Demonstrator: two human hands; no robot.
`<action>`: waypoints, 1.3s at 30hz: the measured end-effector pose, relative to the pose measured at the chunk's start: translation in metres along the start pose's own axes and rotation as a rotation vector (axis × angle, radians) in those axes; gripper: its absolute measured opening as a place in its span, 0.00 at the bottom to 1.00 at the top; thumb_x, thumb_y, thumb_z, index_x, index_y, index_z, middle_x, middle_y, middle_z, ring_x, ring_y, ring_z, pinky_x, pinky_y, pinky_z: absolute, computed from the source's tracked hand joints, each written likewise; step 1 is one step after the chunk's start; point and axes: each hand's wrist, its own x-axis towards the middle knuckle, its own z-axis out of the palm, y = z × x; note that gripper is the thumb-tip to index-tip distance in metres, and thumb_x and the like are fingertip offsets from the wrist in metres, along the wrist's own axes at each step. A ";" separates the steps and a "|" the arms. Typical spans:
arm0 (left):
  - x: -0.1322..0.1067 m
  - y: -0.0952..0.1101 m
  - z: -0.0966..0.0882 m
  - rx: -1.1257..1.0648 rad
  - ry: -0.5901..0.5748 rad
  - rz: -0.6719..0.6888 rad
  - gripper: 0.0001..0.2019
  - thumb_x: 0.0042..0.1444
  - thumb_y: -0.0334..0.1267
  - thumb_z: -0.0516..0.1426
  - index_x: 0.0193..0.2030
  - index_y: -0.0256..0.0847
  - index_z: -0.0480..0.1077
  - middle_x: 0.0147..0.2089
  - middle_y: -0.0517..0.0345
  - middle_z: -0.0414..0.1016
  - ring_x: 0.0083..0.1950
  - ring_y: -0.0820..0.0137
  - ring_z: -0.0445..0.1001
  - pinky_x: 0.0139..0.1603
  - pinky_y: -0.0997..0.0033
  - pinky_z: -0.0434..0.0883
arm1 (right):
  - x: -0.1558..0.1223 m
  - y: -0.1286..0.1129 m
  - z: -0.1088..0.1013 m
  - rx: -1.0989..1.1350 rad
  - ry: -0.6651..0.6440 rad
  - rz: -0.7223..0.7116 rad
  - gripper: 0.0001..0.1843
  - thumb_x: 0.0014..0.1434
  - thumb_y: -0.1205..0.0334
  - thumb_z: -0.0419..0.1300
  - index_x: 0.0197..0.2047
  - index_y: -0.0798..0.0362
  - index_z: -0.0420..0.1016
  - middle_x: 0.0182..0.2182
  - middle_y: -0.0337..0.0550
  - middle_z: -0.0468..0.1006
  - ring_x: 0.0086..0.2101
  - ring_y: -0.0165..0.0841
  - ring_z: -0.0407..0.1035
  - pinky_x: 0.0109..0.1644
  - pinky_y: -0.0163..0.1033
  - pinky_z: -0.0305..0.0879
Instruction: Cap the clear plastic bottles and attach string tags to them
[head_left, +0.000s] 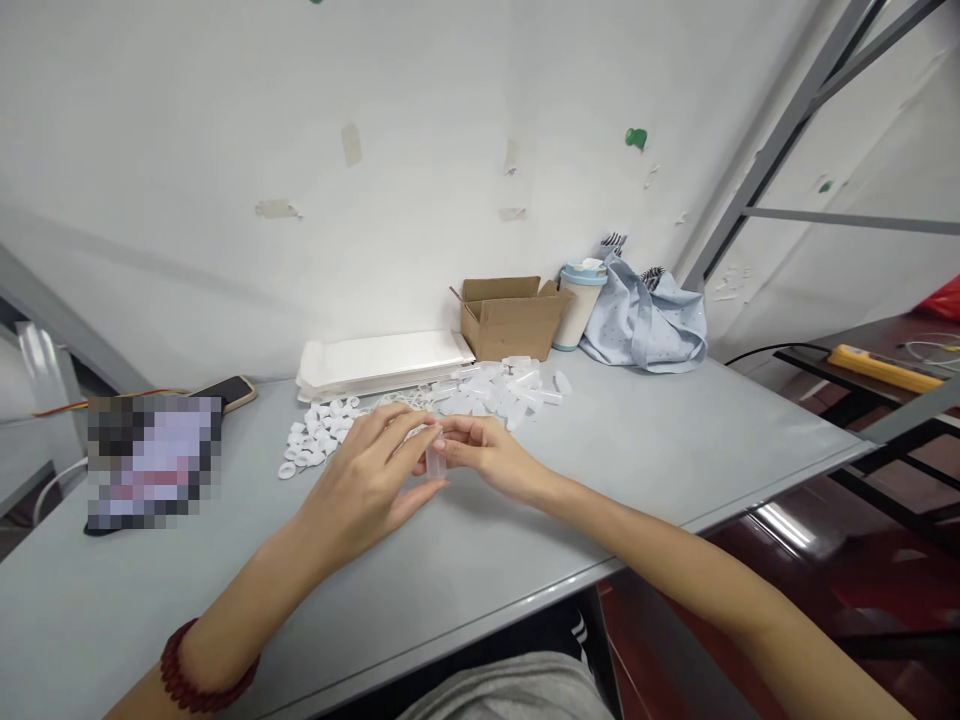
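Note:
Between my two hands, just above the tabletop, is a small translucent plastic tube (436, 462), held roughly upright. My left hand (371, 465) is closed on it, with the thumb near its lower end and the fingers over its top. From the other side, my right hand (491, 458) pinches it near the upper part with thumb and fingers. Fingers partly hide the tube's top. Behind my hands lies a loose pile of similar clear tubes (499, 390). White ring-like caps (319, 435) are heaped to the left, and small pale pieces (409, 397) lie between the two piles.
Along the wall stand a stack of flat white packs (386, 360), an open cardboard box (514, 325), a lidded cup (579, 305) and a light blue cloth bag (645, 318). At left, a blurred-out device (161, 460) and a phone (234, 392) rest on the grey table (615, 450).

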 end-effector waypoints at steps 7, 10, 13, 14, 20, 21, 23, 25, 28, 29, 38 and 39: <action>-0.014 -0.004 -0.014 -0.026 -0.037 -0.035 0.18 0.59 0.39 0.59 0.56 0.41 0.67 0.51 0.48 0.75 0.55 0.56 0.68 0.53 0.55 0.70 | 0.002 0.002 -0.007 -0.083 -0.182 0.068 0.16 0.60 0.57 0.61 0.50 0.55 0.75 0.42 0.46 0.81 0.42 0.32 0.76 0.49 0.42 0.71; -0.042 -0.017 -0.025 -0.052 -0.070 -0.124 0.19 0.56 0.44 0.60 0.54 0.45 0.68 0.52 0.52 0.75 0.54 0.57 0.69 0.54 0.57 0.70 | 0.005 0.003 -0.012 -0.155 -0.107 0.098 0.16 0.59 0.60 0.62 0.50 0.56 0.74 0.43 0.48 0.81 0.39 0.32 0.77 0.45 0.40 0.72; -0.079 -0.036 -0.039 -0.040 -0.101 -0.255 0.20 0.54 0.48 0.61 0.53 0.50 0.70 0.51 0.56 0.76 0.53 0.57 0.70 0.53 0.58 0.70 | 0.008 0.000 -0.016 -0.183 -0.016 0.087 0.14 0.59 0.60 0.61 0.47 0.56 0.75 0.41 0.48 0.81 0.36 0.32 0.78 0.39 0.38 0.72; -0.091 -0.042 -0.043 -0.044 -0.132 -0.293 0.20 0.53 0.49 0.62 0.53 0.52 0.70 0.50 0.57 0.76 0.53 0.57 0.70 0.51 0.59 0.71 | 0.008 -0.002 -0.017 -0.182 0.006 0.080 0.12 0.59 0.61 0.61 0.46 0.56 0.76 0.40 0.47 0.81 0.35 0.32 0.78 0.37 0.37 0.72; -0.124 -0.059 -0.056 -0.070 -0.236 -0.447 0.19 0.53 0.51 0.62 0.51 0.56 0.71 0.51 0.63 0.77 0.54 0.60 0.69 0.52 0.61 0.71 | 0.009 -0.009 -0.019 -0.161 0.085 0.083 0.08 0.58 0.61 0.62 0.39 0.56 0.76 0.35 0.44 0.81 0.31 0.29 0.77 0.32 0.33 0.69; -0.125 -0.059 -0.054 -0.088 -0.227 -0.453 0.18 0.53 0.52 0.62 0.50 0.55 0.72 0.50 0.63 0.77 0.53 0.61 0.69 0.52 0.61 0.71 | 0.009 -0.010 -0.019 -0.168 0.088 0.085 0.08 0.58 0.61 0.62 0.39 0.56 0.76 0.34 0.44 0.80 0.30 0.29 0.77 0.32 0.33 0.69; -0.126 -0.058 -0.048 -0.132 -0.175 -0.481 0.19 0.54 0.57 0.58 0.49 0.53 0.73 0.49 0.63 0.77 0.52 0.61 0.70 0.52 0.61 0.70 | 0.009 -0.010 -0.019 -0.182 0.094 0.087 0.08 0.59 0.60 0.61 0.38 0.56 0.76 0.34 0.44 0.80 0.30 0.29 0.76 0.31 0.33 0.68; -0.127 -0.058 -0.041 -0.176 -0.124 -0.516 0.21 0.55 0.62 0.55 0.47 0.53 0.73 0.49 0.62 0.77 0.51 0.62 0.71 0.52 0.61 0.69 | 0.009 -0.012 -0.020 -0.196 0.103 0.087 0.08 0.59 0.61 0.61 0.37 0.56 0.76 0.33 0.43 0.80 0.30 0.29 0.76 0.31 0.33 0.67; -0.131 -0.058 -0.034 -0.208 -0.129 -0.554 0.22 0.54 0.63 0.54 0.47 0.53 0.73 0.49 0.61 0.76 0.51 0.62 0.71 0.51 0.62 0.69 | 0.007 -0.017 -0.021 -0.214 0.121 0.069 0.07 0.59 0.60 0.61 0.37 0.56 0.76 0.33 0.43 0.79 0.29 0.29 0.76 0.31 0.33 0.66; -0.132 -0.058 -0.033 -0.209 -0.138 -0.563 0.22 0.54 0.64 0.54 0.48 0.53 0.73 0.49 0.61 0.76 0.51 0.61 0.71 0.50 0.62 0.69 | 0.007 -0.019 -0.022 -0.218 0.129 0.056 0.07 0.59 0.60 0.61 0.37 0.56 0.76 0.33 0.43 0.79 0.29 0.29 0.76 0.31 0.33 0.66; -0.090 -0.050 -0.054 -0.275 -0.206 -0.622 0.20 0.56 0.58 0.56 0.49 0.51 0.73 0.53 0.61 0.75 0.54 0.59 0.71 0.44 0.68 0.72 | 0.007 -0.034 -0.033 -0.294 0.189 -0.045 0.09 0.59 0.58 0.60 0.37 0.56 0.75 0.33 0.43 0.79 0.29 0.29 0.75 0.31 0.34 0.66; -0.078 -0.050 -0.057 -0.290 -0.258 -0.645 0.19 0.56 0.56 0.57 0.50 0.51 0.72 0.54 0.61 0.74 0.55 0.59 0.71 0.42 0.70 0.72 | 0.008 -0.034 -0.035 -0.326 0.204 -0.056 0.09 0.59 0.58 0.60 0.37 0.56 0.75 0.33 0.43 0.79 0.29 0.29 0.75 0.31 0.34 0.66</action>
